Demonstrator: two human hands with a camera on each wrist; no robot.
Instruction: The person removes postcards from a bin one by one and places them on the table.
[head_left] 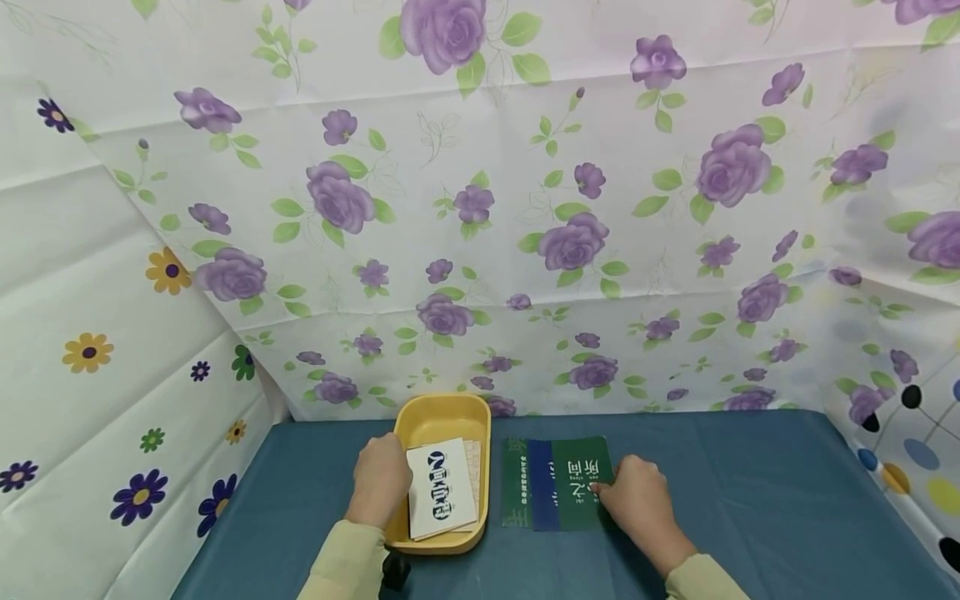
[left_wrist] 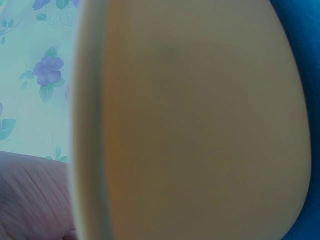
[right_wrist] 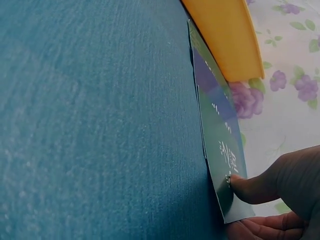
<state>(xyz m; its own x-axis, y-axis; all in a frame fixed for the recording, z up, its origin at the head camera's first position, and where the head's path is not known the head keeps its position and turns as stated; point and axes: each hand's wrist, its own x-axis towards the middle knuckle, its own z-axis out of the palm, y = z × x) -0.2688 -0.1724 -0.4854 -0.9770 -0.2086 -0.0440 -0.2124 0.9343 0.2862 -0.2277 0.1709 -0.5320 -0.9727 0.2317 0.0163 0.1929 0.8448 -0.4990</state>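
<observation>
My left hand (head_left: 381, 479) grips the left rim of a yellow plastic tray (head_left: 442, 407), whose outer wall (left_wrist: 200, 125) fills much of the left wrist view. Inside the tray lies a white card (head_left: 442, 492) with dark blue lettering, on top of a pinkish printed sheet (head_left: 472, 475). To the right of the tray, a green booklet (head_left: 558, 483) with a blue band and white characters lies on the table. My right hand (head_left: 637, 500) pinches its right end, thumb on top and fingers beneath; in the right wrist view that end is tilted up from the cloth.
A blue-green cloth (head_left: 735, 483) covers the table. Behind it hangs a white sheet with purple flowers (head_left: 573, 242), and similar patterned sheets stand at both sides. A small black object (head_left: 395, 572) is by my left sleeve, near the tray's front corner.
</observation>
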